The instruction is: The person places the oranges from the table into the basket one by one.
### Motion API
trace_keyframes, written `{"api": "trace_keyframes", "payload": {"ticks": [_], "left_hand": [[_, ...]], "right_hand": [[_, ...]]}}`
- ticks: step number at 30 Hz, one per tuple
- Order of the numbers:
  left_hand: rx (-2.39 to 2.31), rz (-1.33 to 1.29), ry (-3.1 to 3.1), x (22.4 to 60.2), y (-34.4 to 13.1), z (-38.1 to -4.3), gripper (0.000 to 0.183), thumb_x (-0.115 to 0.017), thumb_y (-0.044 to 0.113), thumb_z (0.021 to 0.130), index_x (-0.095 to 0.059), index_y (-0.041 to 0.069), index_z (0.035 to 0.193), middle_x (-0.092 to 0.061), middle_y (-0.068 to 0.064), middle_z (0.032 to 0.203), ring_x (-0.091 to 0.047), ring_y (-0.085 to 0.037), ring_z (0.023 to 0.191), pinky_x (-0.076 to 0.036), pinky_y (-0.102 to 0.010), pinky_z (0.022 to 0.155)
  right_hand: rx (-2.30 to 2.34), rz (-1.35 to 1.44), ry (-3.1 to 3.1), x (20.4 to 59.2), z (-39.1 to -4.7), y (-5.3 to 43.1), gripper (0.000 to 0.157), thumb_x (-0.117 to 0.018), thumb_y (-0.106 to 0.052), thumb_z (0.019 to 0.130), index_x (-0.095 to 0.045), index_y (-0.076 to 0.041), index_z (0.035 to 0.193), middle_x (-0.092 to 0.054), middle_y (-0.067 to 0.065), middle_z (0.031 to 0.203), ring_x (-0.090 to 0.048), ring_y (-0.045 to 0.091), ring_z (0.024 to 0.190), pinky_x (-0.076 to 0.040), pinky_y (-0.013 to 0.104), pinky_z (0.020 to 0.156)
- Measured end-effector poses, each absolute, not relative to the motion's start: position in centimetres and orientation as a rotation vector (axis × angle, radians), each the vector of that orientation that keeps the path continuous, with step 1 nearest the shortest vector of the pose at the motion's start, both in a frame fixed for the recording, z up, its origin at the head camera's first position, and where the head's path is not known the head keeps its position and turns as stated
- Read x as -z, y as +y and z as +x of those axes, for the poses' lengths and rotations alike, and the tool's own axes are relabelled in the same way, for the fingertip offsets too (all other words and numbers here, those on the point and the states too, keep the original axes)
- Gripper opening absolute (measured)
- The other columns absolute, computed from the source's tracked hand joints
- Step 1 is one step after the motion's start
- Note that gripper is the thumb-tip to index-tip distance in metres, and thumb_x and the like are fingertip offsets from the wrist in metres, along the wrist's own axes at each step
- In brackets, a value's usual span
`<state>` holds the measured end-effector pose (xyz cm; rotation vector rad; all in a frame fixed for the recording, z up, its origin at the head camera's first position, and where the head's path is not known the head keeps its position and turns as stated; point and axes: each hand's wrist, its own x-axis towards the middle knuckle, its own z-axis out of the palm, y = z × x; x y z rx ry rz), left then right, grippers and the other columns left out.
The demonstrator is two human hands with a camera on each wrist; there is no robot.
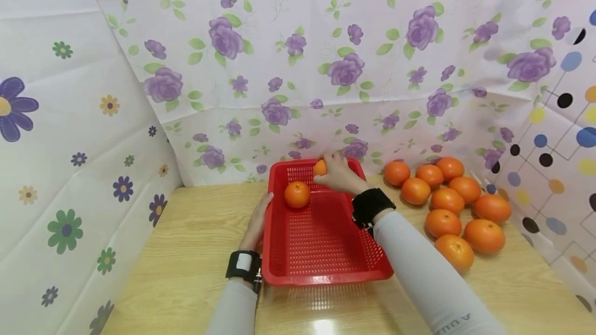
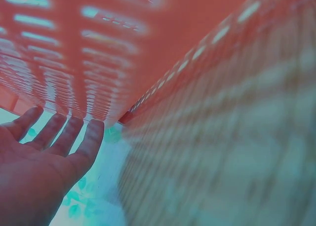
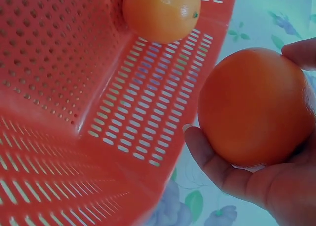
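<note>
In the head view a red plastic basket (image 1: 326, 231) stands on the table, its sides full of slots. My right hand (image 1: 339, 173) grips an orange (image 1: 319, 168) over the basket's far end; the right wrist view shows thumb and fingers curled round that orange (image 3: 256, 107). A second orange (image 1: 297, 194) lies inside, toward the far left corner, and it also appears at the top of the right wrist view (image 3: 162, 13). Along the basket's left wall rests my left hand (image 1: 257, 221). Its fingers (image 2: 66, 134) are extended against the slotted side in the left wrist view.
Several oranges (image 1: 447, 200) lie in a loose group on the table to the right of the basket. Flower-printed cloth (image 1: 279, 66) hangs behind the wooden table (image 1: 186, 252), with more cloth along the left and right sides.
</note>
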<state>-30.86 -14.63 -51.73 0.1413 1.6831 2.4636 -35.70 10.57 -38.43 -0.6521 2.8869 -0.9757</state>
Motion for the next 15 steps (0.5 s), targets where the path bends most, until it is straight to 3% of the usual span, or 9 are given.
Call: {"api": "trace_keyframes", "payload": {"ticks": [9, 15], "left_hand": [[-2.433, 0.089, 1.736, 51.8, -14.9, -30.7, 0.071, -0.047, 0.052, 0.108, -0.02, 0.021, 0.167, -0.038, -0.015, 0.162, -0.039, -0.038, 0.145, -0.038, -0.055, 0.116], [-2.437, 0.115, 1.724, 51.7, -14.6, -31.0, 0.07, -0.047, 0.051, 0.108, -0.022, 0.021, 0.166, -0.038, -0.015, 0.161, -0.039, -0.04, 0.145, -0.038, -0.056, 0.116]], "right_hand": [[0.985, -0.551, 2.845, 39.9, -36.0, 9.8, 0.053, -0.068, -0.023, 0.092, -0.047, -0.003, 0.136, -0.036, 0.029, 0.143, -0.037, 0.044, 0.118, -0.046, 0.046, 0.087], [1.014, -0.49, 2.825, 41.5, -36.6, 9.9, 0.054, -0.068, -0.023, 0.095, -0.045, -0.004, 0.14, -0.038, 0.029, 0.141, -0.033, 0.049, 0.13, -0.042, 0.053, 0.099]]}}
